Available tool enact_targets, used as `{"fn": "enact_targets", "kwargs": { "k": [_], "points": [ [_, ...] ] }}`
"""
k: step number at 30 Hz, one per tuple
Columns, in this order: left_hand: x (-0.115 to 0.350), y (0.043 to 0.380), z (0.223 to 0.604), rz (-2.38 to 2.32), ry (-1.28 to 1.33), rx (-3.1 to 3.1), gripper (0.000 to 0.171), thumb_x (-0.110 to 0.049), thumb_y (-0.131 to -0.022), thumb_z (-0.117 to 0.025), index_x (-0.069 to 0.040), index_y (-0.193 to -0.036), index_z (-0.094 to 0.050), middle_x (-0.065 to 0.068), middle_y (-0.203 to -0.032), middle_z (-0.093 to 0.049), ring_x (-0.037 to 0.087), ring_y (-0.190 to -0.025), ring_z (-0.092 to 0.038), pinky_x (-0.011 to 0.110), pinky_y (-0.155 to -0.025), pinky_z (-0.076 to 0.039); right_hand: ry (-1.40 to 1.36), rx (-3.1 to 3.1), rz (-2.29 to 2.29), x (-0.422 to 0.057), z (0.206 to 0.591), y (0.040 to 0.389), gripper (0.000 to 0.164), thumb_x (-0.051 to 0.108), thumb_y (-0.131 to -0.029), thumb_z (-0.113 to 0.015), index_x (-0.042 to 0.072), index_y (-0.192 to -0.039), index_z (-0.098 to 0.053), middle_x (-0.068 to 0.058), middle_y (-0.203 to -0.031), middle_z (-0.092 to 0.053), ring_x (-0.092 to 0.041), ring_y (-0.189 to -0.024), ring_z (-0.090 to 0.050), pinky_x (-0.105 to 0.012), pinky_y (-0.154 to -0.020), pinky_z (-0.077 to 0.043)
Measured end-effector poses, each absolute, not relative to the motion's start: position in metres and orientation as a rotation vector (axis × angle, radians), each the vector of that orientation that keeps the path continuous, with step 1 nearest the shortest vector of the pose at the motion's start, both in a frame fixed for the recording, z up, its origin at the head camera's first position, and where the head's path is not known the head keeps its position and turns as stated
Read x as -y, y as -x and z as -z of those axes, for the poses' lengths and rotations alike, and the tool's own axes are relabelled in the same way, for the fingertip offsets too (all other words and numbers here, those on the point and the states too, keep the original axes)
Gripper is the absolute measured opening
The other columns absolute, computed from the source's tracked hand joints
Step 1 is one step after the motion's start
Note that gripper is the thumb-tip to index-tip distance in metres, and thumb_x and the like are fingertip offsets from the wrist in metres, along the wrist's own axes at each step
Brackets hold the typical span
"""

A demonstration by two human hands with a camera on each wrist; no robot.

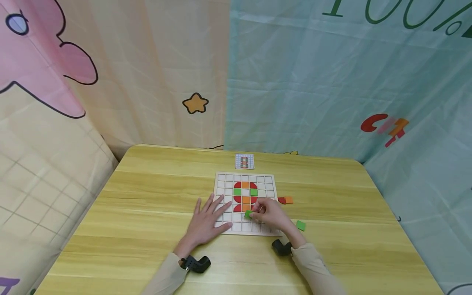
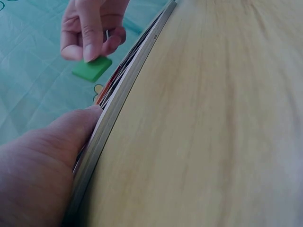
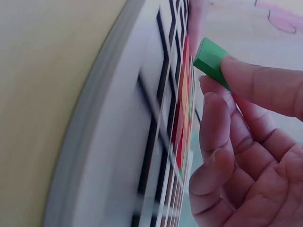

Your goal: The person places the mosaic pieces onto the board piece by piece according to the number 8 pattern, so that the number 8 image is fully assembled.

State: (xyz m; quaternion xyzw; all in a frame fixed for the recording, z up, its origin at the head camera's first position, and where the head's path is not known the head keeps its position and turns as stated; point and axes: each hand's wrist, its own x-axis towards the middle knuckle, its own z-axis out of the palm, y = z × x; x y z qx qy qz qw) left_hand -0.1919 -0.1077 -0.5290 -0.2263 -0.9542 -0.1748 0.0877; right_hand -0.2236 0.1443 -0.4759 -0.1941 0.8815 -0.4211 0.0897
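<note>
A white grid board [image 1: 265, 229] lies on the table with red, orange and green tiles set in its middle columns. My right hand [image 1: 271, 213] pinches a green square tile [image 3: 212, 60] between thumb and fingers, just above the board below the lowest orange tile [image 1: 246, 207]. The same tile shows clear of the board in the left wrist view. My left hand [image 1: 207, 219] rests with spread, straight fingers on the board's left side, its thumb [image 2: 75, 127] lying on the near edge. Part of the pattern is hidden behind the right hand.
A small pattern card [image 1: 244, 161] lies beyond the board. To the right of the board are a loose orange tile [image 1: 289, 200], a red piece [image 1: 282, 200] beside it, and another green tile [image 1: 300, 225]. Printed curtains [image 1: 295, 82] hang behind the wooden table [image 1: 147, 184].
</note>
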Motion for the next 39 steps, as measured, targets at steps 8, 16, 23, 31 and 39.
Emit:
{"fn": "enact_targets", "kwargs": {
  "k": [8,16,23,31,39],
  "points": [
    [0.107,0.192,0.529,0.510,0.678,2.847,0.064,-0.063,-0.091,-0.043,-0.030,-0.146,-0.039,0.003,-0.154,-0.026,0.032,-0.142,-0.012,0.059,-0.109,0.000,0.695,-2.662,1.167,-0.115,0.480,0.225,0.015,0.013,-0.081,-0.076,0.011,-0.076,-0.062,0.007,-0.070,-0.057,-0.010,-0.063,-0.050,-0.024,-0.059,-0.044],
    [0.107,0.194,0.530,0.498,0.688,2.829,0.065,-0.062,-0.091,-0.044,-0.028,-0.146,-0.040,0.004,-0.154,-0.027,0.033,-0.141,-0.013,0.061,-0.108,-0.001,0.602,-2.636,1.136,-0.105,0.475,0.226,0.012,0.011,-0.082,-0.075,0.013,-0.078,-0.064,0.006,-0.070,-0.058,-0.012,-0.064,-0.052,-0.026,-0.061,-0.046],
    [0.107,0.194,0.528,0.492,0.687,2.832,0.064,-0.061,-0.091,-0.045,-0.027,-0.145,-0.041,0.005,-0.153,-0.028,0.033,-0.141,-0.014,0.060,-0.108,-0.001,0.599,-2.656,1.080,-0.103,0.475,0.227,0.012,0.010,-0.081,-0.076,0.014,-0.077,-0.066,0.007,-0.070,-0.058,-0.012,-0.065,-0.051,-0.026,-0.062,-0.046],
    [0.108,0.192,0.530,0.497,0.673,2.848,0.065,-0.062,-0.091,-0.044,-0.028,-0.146,-0.040,0.004,-0.154,-0.027,0.032,-0.142,-0.012,0.060,-0.109,0.000,0.627,-2.764,0.984,-0.096,0.474,0.220,0.013,0.011,-0.081,-0.076,0.014,-0.074,-0.066,0.008,-0.068,-0.055,-0.011,-0.064,-0.050,-0.024,-0.061,-0.045],
    [0.108,0.193,0.530,0.500,0.660,2.881,0.065,-0.064,-0.091,-0.042,-0.031,-0.147,-0.037,0.002,-0.155,-0.024,0.031,-0.142,-0.009,0.058,-0.109,0.003,0.679,-2.716,0.971,-0.094,0.478,0.214,0.016,0.013,-0.080,-0.077,0.015,-0.071,-0.064,0.009,-0.061,-0.054,-0.008,-0.057,-0.048,-0.023,-0.053,-0.041]
  ]
}}
